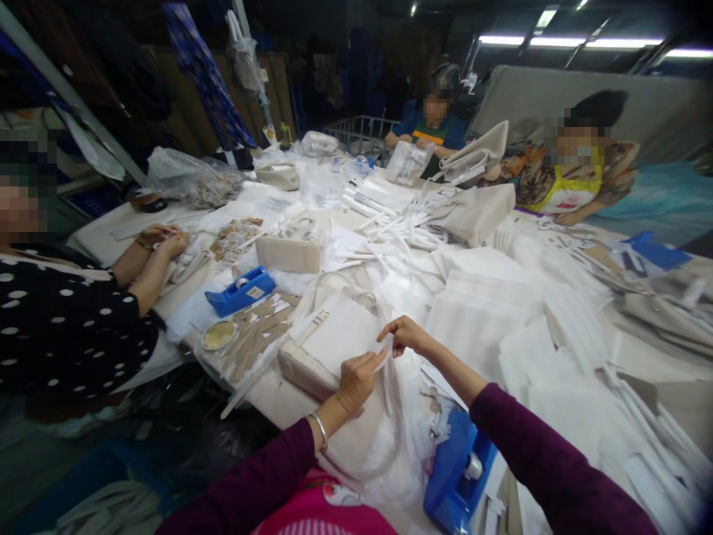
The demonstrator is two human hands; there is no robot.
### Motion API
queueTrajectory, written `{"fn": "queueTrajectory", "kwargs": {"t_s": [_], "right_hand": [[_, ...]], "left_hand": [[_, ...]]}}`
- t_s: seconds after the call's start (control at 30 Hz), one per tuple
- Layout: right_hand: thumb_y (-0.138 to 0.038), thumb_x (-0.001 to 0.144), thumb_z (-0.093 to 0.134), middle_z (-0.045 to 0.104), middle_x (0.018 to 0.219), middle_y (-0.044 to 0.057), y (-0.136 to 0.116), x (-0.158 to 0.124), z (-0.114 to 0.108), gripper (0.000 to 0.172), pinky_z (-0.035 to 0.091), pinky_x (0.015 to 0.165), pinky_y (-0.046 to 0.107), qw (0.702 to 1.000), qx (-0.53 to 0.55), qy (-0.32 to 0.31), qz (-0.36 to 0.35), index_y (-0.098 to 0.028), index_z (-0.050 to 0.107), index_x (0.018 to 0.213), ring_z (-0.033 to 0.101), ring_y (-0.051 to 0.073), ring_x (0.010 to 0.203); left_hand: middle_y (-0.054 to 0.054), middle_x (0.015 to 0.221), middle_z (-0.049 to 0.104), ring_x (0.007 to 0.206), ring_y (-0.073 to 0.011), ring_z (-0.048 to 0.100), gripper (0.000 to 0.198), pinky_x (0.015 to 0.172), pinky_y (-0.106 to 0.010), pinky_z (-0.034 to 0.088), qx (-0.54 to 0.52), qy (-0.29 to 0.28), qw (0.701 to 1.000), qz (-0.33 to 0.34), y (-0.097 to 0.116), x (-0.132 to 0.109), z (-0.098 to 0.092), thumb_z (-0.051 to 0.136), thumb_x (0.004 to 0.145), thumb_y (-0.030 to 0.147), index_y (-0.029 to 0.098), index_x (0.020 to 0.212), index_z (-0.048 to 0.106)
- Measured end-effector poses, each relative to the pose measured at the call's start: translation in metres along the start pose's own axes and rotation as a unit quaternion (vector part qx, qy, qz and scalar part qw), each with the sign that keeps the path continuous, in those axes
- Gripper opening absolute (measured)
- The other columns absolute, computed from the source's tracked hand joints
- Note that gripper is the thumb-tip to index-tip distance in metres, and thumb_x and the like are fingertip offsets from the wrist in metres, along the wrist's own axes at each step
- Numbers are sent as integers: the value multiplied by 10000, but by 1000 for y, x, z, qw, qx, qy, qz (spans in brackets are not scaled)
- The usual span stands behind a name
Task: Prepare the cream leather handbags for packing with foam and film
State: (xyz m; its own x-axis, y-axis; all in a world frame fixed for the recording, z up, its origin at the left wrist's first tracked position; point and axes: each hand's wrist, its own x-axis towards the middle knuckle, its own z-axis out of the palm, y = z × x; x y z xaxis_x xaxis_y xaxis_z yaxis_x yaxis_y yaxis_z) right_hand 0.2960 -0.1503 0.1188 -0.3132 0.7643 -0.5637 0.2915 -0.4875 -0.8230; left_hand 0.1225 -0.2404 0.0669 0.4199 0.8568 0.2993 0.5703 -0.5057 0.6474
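While left hand (356,383) curls (forefinger out), right hand (406,336) pinches the sheet (346,336).

No legible text or numbers, label on blue tape dispenser (241,291) possibly printed, unreadable

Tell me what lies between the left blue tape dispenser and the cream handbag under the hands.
Head view: loose tan strips lie between the blue tape dispenser and the cream handbag, where the right hand pinches a white sheet.

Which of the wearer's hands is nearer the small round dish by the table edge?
Left. The left hand sits right of the round dish; the right hand, pinching white paper, is farther right.
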Motion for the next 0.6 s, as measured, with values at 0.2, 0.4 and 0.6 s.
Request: {"fn": "queueTrajectory", "kwargs": {"t_s": [0.2,0.4,0.6], "right_hand": [[9,477,448,642,457,33,3,-4,-2,397,515,393,216,999,5,-30,22,-123,737,716,604,168,386],[-47,602,532,682,582,26,5,-6,-14,353,571,529,243,995,17,-97,4,-97,724,893,661,168,514],[-246,728,666,676,721,24,6,-9,-13,323,586,642,278,989,3,-136,-65,-90,663,1011,673,152,614]], "left_hand": [[-76,797,615,704,-178,564,437,663,-290,452,102,-19,990,100,-6,1,1,338,911,117,193,1304,513],[-62,801,598,702,-183,551,413,644,-301,466,139,-20,981,131,-8,1,-3,353,909,106,187,1280,516],[-64,819,592,724,-187,554,411,664,-309,480,158,-30,980,116,-8,2,-6,346,906,103,180,1269,524]]}}
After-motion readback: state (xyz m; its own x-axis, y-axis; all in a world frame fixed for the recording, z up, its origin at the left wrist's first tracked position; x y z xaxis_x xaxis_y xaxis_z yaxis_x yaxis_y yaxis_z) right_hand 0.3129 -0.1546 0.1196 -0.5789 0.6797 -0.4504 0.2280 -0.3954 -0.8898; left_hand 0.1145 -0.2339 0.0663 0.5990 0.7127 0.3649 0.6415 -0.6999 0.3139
